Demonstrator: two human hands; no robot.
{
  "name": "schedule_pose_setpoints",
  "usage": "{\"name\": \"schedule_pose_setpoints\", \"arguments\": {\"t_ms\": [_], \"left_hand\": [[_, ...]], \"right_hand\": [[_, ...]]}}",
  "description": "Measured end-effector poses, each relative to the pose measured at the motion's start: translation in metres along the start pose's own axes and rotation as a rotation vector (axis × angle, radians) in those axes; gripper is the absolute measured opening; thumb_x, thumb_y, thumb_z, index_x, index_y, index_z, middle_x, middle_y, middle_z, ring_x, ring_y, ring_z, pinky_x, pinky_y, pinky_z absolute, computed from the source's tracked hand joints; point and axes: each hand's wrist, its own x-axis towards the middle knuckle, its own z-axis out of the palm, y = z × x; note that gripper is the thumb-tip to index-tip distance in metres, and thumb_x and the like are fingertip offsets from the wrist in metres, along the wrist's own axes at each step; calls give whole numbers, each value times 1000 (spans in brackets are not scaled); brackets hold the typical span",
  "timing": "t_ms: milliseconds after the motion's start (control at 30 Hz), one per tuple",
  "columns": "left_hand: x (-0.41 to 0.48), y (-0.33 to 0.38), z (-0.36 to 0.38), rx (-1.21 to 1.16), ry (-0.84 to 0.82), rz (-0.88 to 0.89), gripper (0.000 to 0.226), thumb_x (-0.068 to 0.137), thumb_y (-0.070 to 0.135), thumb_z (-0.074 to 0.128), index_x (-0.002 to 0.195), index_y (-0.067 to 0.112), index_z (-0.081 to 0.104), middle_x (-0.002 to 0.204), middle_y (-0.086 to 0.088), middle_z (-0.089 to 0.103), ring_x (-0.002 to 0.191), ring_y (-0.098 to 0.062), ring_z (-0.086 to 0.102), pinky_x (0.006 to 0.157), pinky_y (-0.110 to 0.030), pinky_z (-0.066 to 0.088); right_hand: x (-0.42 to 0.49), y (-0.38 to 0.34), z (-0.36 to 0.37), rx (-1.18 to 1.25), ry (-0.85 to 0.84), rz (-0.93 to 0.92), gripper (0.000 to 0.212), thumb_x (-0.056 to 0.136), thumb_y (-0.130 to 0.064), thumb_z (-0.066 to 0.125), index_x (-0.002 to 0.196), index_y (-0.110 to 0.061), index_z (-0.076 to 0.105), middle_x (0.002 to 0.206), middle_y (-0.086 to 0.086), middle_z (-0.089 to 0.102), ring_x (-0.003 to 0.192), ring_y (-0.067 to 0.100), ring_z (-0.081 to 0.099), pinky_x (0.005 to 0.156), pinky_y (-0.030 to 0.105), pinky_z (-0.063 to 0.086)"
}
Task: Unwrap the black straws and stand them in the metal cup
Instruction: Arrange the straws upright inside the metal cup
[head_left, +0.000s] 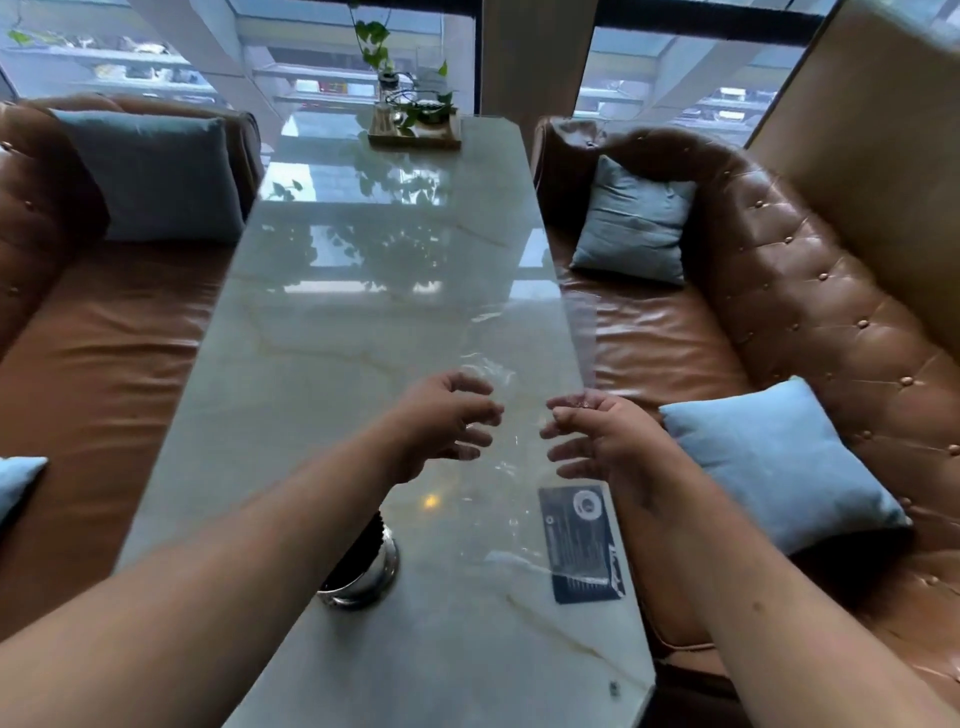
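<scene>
A shiny metal cup (371, 577) stands on the marble table (332, 322), half hidden behind my left forearm, with black straws (363, 545) showing inside it. A large clear plastic wrapper (582, 343) with a dark blue label (579, 540) hangs between my hands above the table's right side. My right hand (597, 436) pinches its edge between thumb and forefinger. My left hand (441, 421) has curled fingers in the crinkled film on the other side. I see no loose straws on the table.
Brown leather sofas with blue cushions (779, 462) flank the long table on both sides. A wooden tray with a potted vine (415, 124) stands at the far end by the window. The table's right edge runs just under my right hand.
</scene>
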Motion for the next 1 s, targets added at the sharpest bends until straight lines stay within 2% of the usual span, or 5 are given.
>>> {"name": "schedule_pose_setpoints", "arguments": {"t_ms": [200, 433, 567, 700, 1000], "left_hand": [[49, -48, 60, -2, 103, -81, 33, 85, 4, 70, 114, 12, 59, 81, -12, 69, 51, -15, 61, 52, -28, 50], [76, -136, 82, 310, 354, -73, 66, 68, 29, 69, 129, 32, 44, 87, 0, 72, 76, -22, 71, 67, -37, 59], [81, -174, 77, 431, 352, -109, 90, 67, 39, 70, 146, 35, 27, 115, 4, 64, 95, -20, 65, 84, -35, 55], [78, -201, 73, 700, 321, -92, 93, 75, 40, 73, 153, 33, 23, 144, -1, 47, 121, -29, 57, 103, -39, 47], [72, -238, 73, 1240, 259, -21, 73, 87, 62, 48, 153, 36, 28, 169, 2, 15, 152, -25, 18, 121, -46, 20]], "right_hand": [[23, 43, -53, -6, 130, 74, 11, 97, -5, 68, 106, -12, 66, 69, 3, 74, 52, 21, 69, 46, 30, 55], [69, 129, -64, -132, 212, 148, 29, 93, -5, 70, 114, -14, 53, 84, 15, 64, 44, 19, 56, 43, 30, 47], [74, 164, -53, -513, 229, 89, 71, 81, -35, 72, 143, -25, 40, 106, 1, 64, 88, 21, 69, 74, 38, 56], [65, 198, -43, -940, 208, -79, 82, 85, -38, 68, 155, -23, 28, 146, 8, 51, 135, 34, 50, 108, 48, 46], [58, 251, -44, -1477, 12, -244, 75, 101, -48, 40, 167, -29, 11, 177, 8, 5, 162, 35, -1, 128, 49, 1]]}}
